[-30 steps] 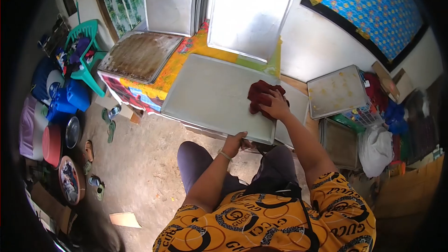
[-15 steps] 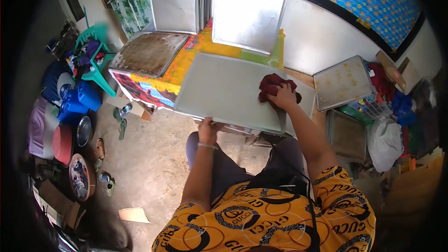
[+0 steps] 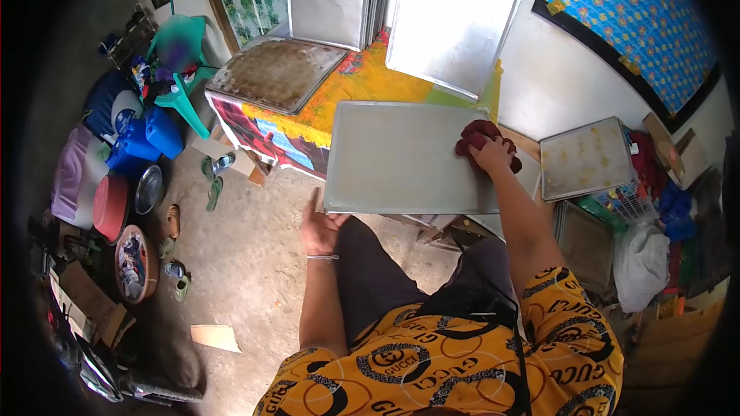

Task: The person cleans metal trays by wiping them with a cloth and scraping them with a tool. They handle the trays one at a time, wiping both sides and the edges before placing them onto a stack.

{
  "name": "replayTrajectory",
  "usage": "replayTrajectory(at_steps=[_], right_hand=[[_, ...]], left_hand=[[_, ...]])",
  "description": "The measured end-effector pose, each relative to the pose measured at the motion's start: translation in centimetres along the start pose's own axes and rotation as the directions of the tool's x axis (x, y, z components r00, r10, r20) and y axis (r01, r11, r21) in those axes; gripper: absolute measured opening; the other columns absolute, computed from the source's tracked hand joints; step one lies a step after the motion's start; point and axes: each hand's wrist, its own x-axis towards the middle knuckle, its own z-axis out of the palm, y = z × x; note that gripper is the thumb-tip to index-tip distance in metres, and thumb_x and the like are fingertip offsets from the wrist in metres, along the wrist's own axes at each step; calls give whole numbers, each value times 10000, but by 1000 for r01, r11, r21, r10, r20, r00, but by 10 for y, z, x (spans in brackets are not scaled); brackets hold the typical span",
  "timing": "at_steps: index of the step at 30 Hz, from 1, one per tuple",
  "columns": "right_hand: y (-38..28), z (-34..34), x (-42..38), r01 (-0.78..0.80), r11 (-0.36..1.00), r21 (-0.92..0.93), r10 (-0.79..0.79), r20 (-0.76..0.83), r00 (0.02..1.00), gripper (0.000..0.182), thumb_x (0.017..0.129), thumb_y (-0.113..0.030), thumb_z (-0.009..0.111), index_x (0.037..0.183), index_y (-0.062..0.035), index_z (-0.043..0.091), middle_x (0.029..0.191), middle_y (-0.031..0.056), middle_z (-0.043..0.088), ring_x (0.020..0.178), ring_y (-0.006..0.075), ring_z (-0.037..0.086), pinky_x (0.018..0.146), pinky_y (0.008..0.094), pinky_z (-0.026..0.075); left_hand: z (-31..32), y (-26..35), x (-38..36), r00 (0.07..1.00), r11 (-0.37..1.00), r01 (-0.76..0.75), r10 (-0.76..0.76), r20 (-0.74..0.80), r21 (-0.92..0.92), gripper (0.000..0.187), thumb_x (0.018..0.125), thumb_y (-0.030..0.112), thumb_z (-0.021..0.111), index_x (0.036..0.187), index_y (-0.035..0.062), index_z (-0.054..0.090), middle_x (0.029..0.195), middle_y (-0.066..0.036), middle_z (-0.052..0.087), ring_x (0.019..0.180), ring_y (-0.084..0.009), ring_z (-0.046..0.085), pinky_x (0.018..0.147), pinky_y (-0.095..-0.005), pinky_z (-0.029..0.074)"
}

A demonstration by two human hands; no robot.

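A flat grey metal tray lies before me, its left part reaching past the cloth-covered table. My right hand grips a bunched maroon cloth and presses it on the tray's right side. At the near left corner is my left hand, palm turned up and fingers spread, fingertips right at the tray's edge.
A stained brown tray lies at the table's left end. Upright trays and a shiny tray lean at the back. On the right, a spotted tray rests by a basket. Slippers and a red basin are on the floor.
The tray has turned, its near edge now nearly level across my view. My left hand has gone from holding its near edge to open at the left corner. The camera view has shifted.
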Motion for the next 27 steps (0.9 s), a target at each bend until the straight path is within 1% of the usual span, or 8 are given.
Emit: replayTrajectory(at_steps=[1, 5, 8, 11, 14, 17, 23, 27], right_hand=[[-3, 1, 0, -12, 1000, -11, 12, 0, 1000, 694, 788, -580, 537, 1339, -169, 440, 1389, 151, 345, 1310, 400, 276, 1054, 588, 216], [-14, 8, -2, 19, 998, -62, -21, -43, 999, 693, 777, -586, 548, 1324, -170, 454, 1355, 161, 373, 1289, 406, 295, 1039, 599, 226], [-38, 13, -15, 109, 993, -54, -112, -43, 993, 716, 778, -597, 545, 1329, -148, 457, 1386, 188, 348, 1312, 428, 263, 1051, 599, 204], [-78, 30, -27, 255, 967, -28, -256, -119, 959, 705, 758, -583, 568, 1297, -135, 491, 1362, 200, 376, 1299, 441, 277, 1046, 603, 208], [-132, 44, -53, 457, 890, -2, -451, -153, 879, 699, 736, -567, 594, 1266, -118, 516, 1337, 212, 403, 1287, 453, 290, 1042, 609, 210], [-180, 55, -88, 613, 790, -12, -605, -177, 776, 689, 732, -549, 601, 1260, -113, 525, 1342, 216, 403, 1276, 455, 305, 1038, 608, 218], [-217, 65, -140, 821, 570, 25, -802, -197, 563, 679, 703, -519, 628, 1250, -125, 540, 1323, 214, 422, 1260, 460, 323, 1029, 611, 237], [-208, 67, -150, 885, 456, 95, -855, -229, 466, 662, 700, -509, 637, 1241, -137, 550, 1280, 163, 468, 1241, 409, 365, 1026, 579, 274]], left_hand=[[1, -8, 0, 992, 995, 96, -96, 84, 8, 446, 986, 391, 267, 1273, 74, 394, 1177, -160, 563, 989, -317, 614, 855, -537, 504], [8, -28, -2, 994, 996, 87, -88, 69, 9, 496, 985, 421, 241, 1252, 41, 413, 1149, -148, 578, 945, -302, 629, 838, -560, 500], [-4, -32, 1, 960, 990, 96, -64, 272, -107, 512, 975, 446, 258, 1269, 54, 407, 1200, -158, 554, 990, -331, 612, 861, -592, 467], [19, -33, -10, 988, 984, 107, -89, 129, -141, 506, 975, 449, 242, 1240, 66, 440, 1177, -164, 567, 989, -317, 612, 876, -587, 465], [26, -35, -12, 989, 981, 116, -100, 107, -156, 521, 968, 459, 259, 1279, 74, 422, 1244, -166, 535, 1065, -340, 576, 933, -598, 413], [13, -41, -7, 972, 968, 152, -110, 209, -201, 578, 945, 494, 312, 1358, 91, 343, 1367, -166, 421, 1203, -375, 464, 991, -629, 317], [11, -40, -8, 942, 972, 154, -89, 324, -180, 583, 960, 487, 265, 1376, 81, 312, 1336, -165, 459, 1182, -369, 485, 968, -586, 370], [26, -36, -13, 970, 939, 160, -93, 223, -305, 594, 955, 482, 280, 1398, 86, 283, 1373, -154, 420, 1209, -374, 455, 977, -581, 359]])
